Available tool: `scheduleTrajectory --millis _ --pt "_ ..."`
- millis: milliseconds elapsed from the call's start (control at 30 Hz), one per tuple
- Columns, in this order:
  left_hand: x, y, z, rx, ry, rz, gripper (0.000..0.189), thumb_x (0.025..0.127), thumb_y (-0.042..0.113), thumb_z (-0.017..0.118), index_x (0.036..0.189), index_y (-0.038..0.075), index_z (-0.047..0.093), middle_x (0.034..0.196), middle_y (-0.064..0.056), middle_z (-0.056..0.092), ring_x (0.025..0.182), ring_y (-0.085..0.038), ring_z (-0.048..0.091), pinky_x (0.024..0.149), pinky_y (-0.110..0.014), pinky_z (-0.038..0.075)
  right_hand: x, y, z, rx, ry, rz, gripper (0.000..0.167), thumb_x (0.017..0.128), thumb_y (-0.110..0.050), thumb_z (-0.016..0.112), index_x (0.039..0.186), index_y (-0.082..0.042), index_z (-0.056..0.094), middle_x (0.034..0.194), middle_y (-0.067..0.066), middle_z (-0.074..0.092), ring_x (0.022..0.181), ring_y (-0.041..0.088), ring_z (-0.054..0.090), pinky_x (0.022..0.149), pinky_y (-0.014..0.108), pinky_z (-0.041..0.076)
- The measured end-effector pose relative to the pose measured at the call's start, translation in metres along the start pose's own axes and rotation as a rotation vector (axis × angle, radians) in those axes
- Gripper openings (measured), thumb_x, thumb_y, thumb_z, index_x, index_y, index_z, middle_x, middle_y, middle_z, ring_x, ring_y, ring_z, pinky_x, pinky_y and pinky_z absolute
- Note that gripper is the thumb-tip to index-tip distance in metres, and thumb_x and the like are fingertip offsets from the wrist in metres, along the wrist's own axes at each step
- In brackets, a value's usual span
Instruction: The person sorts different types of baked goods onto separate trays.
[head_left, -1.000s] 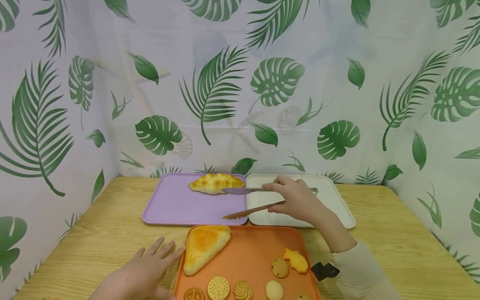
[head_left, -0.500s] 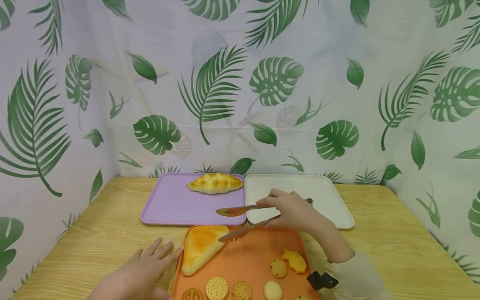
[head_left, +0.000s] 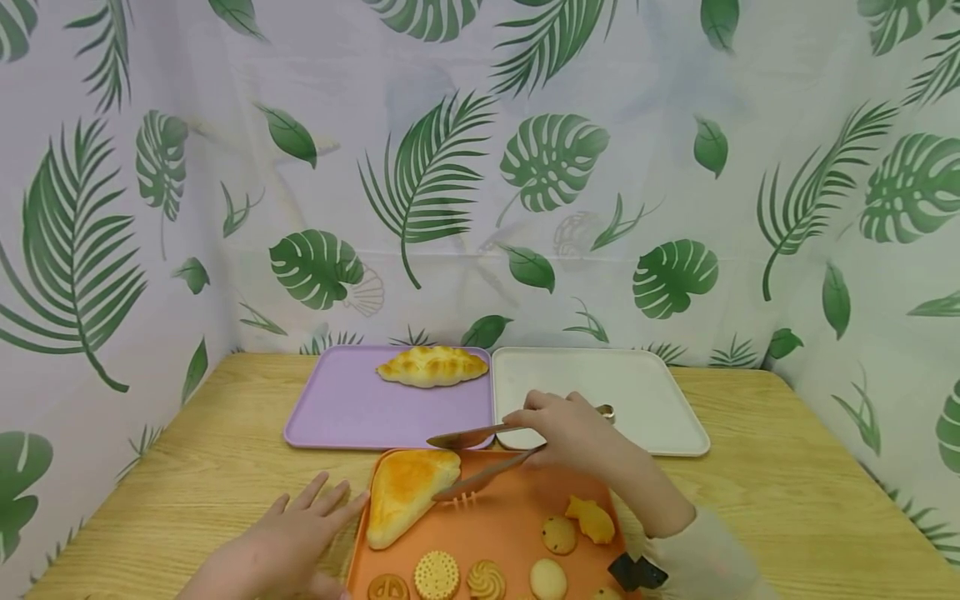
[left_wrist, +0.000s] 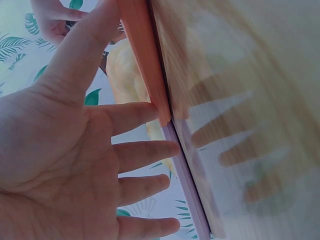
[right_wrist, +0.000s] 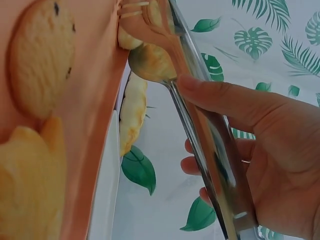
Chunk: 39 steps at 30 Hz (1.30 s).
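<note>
My right hand [head_left: 573, 429] grips a pair of metal serving tongs [head_left: 486, 477], thumb on one arm and fingers on the other. The tongs are spread; one end is spoon-shaped [right_wrist: 150, 62], the other fork-shaped [right_wrist: 150, 27]. The fork end is right at the side of a triangular bread [head_left: 411, 493], which lies at the far left corner of an orange tray [head_left: 510, 525]. Above the bread's far corner is the spoon end. My left hand [head_left: 281, 537] holds nothing; its fingers are spread, with the thumb and index fingertip at the orange tray's edge [left_wrist: 137, 50].
A purple tray [head_left: 360, 417] behind bears a long golden bread [head_left: 432, 367]. Beside it lies a white tray [head_left: 637, 392]. Several biscuits, such as a round dotted one [head_left: 437, 575] and a fish-shaped one [head_left: 591, 520], sit on the orange tray. A leaf-print cloth [head_left: 450, 208] stands behind.
My right hand has come nearer with the tongs, from over the purple and white trays to the triangular bread. The left hand stays at the orange tray's edge.
</note>
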<state>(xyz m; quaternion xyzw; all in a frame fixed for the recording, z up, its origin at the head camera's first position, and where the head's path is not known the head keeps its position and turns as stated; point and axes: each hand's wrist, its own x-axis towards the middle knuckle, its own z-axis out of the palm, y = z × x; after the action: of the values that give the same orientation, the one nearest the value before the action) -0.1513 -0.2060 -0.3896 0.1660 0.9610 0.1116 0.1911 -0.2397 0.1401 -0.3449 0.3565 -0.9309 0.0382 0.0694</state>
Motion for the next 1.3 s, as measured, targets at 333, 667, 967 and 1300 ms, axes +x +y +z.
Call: scheduleTrajectory --millis 333,667,967,1300 --pt "0.001 -0.002 0.000 -0.015 -0.015 0.006 0.104 0.068 0.057 0.079 0.153 0.018 0.034 0.157 -0.017 0.032 0.149 -0.045 0.015 0.106 -0.076 0.019 -0.002 -0.013 -0.003 -0.046 0.021 -0.014 0.035 0.075 -0.029 0.083 0.109 -0.024 0.073 0.086 -0.007 0.057 0.073 0.007 0.050 0.065 0.029 0.033" --pt "-0.001 0.001 -0.003 -0.016 -0.016 -0.003 0.105 0.067 0.057 0.080 0.153 0.018 0.033 0.158 -0.017 0.032 0.149 -0.044 0.013 0.107 -0.076 0.018 -0.001 -0.014 0.002 -0.067 0.102 -0.090 0.023 0.071 -0.028 0.085 0.088 -0.028 0.070 0.077 -0.014 0.051 0.073 0.006 0.055 0.061 0.024 0.027" --pt "0.000 0.001 -0.003 -0.016 -0.011 0.002 0.106 0.066 0.059 0.080 0.153 0.018 0.034 0.158 -0.017 0.032 0.149 -0.044 0.013 0.106 -0.076 0.019 -0.003 -0.010 -0.003 -0.094 0.144 -0.132 0.018 0.075 -0.027 0.083 0.087 -0.027 0.070 0.075 -0.014 0.051 0.072 0.006 0.058 0.061 0.022 0.030" --pt "-0.001 0.000 -0.002 -0.014 -0.011 0.009 0.107 0.066 0.059 0.079 0.153 0.019 0.032 0.158 -0.017 0.031 0.149 -0.045 0.012 0.106 -0.077 0.018 -0.006 0.002 -0.014 -0.141 0.239 -0.064 0.022 0.071 -0.028 0.086 0.087 -0.025 0.071 0.075 -0.013 0.052 0.070 0.006 0.059 0.059 0.022 0.031"
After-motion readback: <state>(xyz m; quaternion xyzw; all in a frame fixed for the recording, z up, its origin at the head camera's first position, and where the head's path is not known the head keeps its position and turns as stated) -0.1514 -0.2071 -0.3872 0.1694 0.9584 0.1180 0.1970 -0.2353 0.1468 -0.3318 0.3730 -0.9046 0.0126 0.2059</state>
